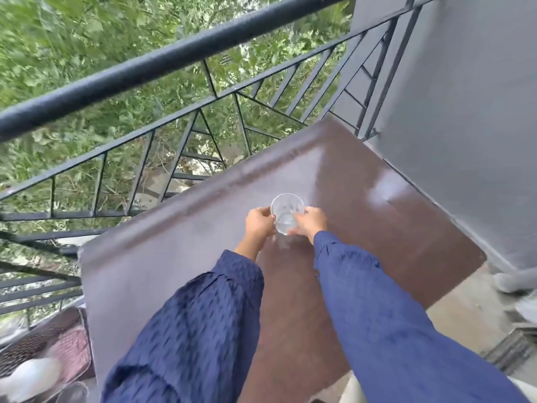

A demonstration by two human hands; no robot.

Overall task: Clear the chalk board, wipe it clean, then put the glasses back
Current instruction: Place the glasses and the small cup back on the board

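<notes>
Glass on board, railing behind

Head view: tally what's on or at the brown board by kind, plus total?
Clear glass: 1, held between both hands
Hands: 2, left hand and right hand
Brown board: 1
Total: 4

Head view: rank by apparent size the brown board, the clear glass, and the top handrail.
1. Brown board, which fills most of the lower frame.
2. Top handrail, long but thin, and farther away, so its rank is only apparent.
3. Clear glass, between both hands.
</notes>
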